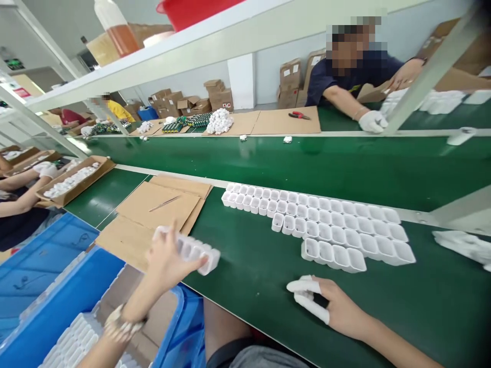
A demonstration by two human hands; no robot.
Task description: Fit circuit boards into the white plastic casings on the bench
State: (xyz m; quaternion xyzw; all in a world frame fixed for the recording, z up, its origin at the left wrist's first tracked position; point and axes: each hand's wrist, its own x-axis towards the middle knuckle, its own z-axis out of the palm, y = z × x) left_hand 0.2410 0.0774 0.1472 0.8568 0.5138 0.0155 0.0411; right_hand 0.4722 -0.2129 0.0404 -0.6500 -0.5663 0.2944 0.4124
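My left hand (166, 258) is closed around a short strip of white plastic cups (209, 261), raised over the near table edge beside the cardboard sheets. White finger covers sit on my right hand (328, 304), which hovers low over the green tabletop with thumb and fingers apart and nothing visible between them. Just beyond it lies another short strip of white cups (333, 255). Behind that, several rows of joined white cups (322, 217) stand with their openings up, small dark spots showing in some.
Flat cardboard sheets (153, 204) carry metal tweezers (164, 203). A blue bin (184, 312) below the left edge holds more white cup strips (72, 342). Frame posts (433, 66) rise at the far side. Across the belt (268, 158), a co-worker's gloved hand (373, 121) rests near a post.
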